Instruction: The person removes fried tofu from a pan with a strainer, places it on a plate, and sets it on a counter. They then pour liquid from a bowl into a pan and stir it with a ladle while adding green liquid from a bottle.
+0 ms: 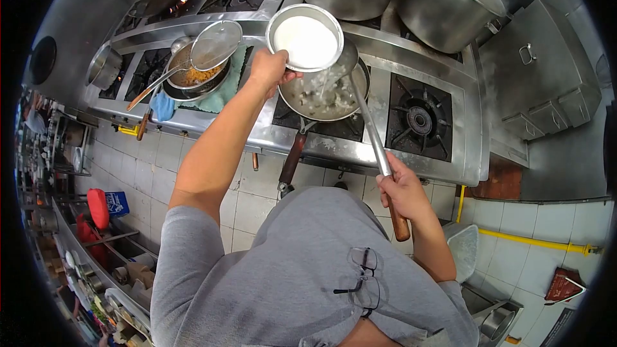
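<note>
My left hand [270, 69] grips the rim of a round steel bowl [305, 37] filled with white liquid, holding it tilted over a frying pan [321, 97] on the stove. A thin white stream runs from the bowl into the pan, which holds pale pieces in liquid. My right hand [400, 189] clasps the wooden-ended handle of a long steel ladle [366, 115]; its scoop sits at the pan's far rim under the bowl. The pan's dark handle [292, 160] points toward me.
A bowl of orange-brown food [196, 77] with a mesh strainer [215, 44] and a ladle stands on a green cloth to the left. Two large steel pots [443, 0] sit at the back. An unlit burner [419, 119] lies right of the pan. Glasses hang from my grey shirt.
</note>
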The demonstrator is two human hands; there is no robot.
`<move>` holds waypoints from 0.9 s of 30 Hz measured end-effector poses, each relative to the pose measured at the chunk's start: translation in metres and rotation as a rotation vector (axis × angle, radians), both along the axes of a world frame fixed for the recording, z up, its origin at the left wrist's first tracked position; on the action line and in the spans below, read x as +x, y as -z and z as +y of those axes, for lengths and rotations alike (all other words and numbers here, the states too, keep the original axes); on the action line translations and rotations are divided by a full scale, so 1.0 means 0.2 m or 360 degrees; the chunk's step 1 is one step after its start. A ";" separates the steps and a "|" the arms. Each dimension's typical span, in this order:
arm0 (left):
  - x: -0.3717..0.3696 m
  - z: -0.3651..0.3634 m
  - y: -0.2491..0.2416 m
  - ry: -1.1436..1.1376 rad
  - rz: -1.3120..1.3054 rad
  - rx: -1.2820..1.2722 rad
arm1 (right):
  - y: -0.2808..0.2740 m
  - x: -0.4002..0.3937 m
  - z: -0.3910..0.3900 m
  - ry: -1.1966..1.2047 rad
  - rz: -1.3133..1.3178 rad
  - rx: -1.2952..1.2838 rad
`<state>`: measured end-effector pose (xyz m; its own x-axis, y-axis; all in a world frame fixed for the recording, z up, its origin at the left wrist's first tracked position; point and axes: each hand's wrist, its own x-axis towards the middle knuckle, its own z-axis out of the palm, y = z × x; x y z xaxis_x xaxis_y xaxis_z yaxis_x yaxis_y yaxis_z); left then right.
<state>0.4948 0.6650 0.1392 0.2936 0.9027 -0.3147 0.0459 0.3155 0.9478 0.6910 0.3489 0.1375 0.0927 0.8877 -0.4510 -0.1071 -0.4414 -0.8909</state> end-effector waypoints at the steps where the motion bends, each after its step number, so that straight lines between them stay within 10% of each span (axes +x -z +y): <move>1: 0.00 0.00 -0.01 -0.0003 0.0012 -0.0012 | 0.03 0.01 0.00 0.0020 -0.0174 0.0021; 9: 0.03 0.00 -0.01 0.0004 -0.0033 -0.0009 | 0.33 0.09 0.03 -0.0057 -0.2012 0.0312; 12: 0.04 0.00 -0.02 0.0000 -0.0022 -0.0006 | 0.34 0.05 0.03 -0.0154 -0.1798 0.0141; 15: 0.04 0.01 -0.01 0.0015 -0.0019 0.0014 | 0.14 -0.04 0.06 -0.0110 0.0005 -0.0288; 18: 0.04 0.01 -0.03 0.0031 -0.0033 0.0025 | 0.00 0.02 0.06 0.0121 0.0861 -0.0423; 27: 0.01 0.01 -0.06 -0.0042 -0.0085 -0.0007 | -0.02 0.03 0.00 -0.0046 0.0442 -0.0188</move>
<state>0.4971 0.6676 0.1507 0.2864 0.9088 -0.3033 -0.0130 0.3202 0.9473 0.6965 0.3491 0.1419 -0.0731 0.8279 -0.5561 -0.3251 -0.5469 -0.7715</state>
